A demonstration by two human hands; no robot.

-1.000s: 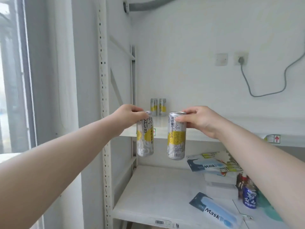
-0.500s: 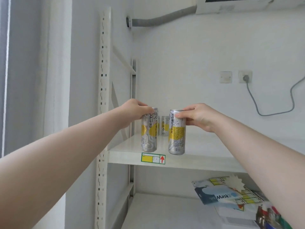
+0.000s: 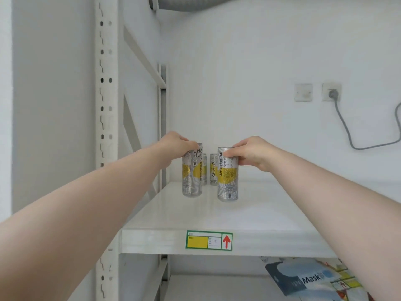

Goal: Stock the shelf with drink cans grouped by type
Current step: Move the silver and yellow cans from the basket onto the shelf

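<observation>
Two slim silver-and-yellow cans are over the white shelf. My left hand grips the top of the left can, whose base is at the shelf surface near the left rear. My right hand grips the top of the right can, which stands a little nearer and to the right. Behind them, against the wall, stand two more cans of the same kind: one shows between the held cans, the other is mostly hidden by the left can.
A white slotted upright and a diagonal brace bound the shelf on the left. A green-yellow label with a red arrow sits on the shelf's front edge. Mask packets lie on the lower shelf. A wall socket with a grey cable is at right.
Both hands carried their cans up from below the shelf edge and deeper in, down onto the shelf in front of the two rear cans. The view tilted upward and closer.
</observation>
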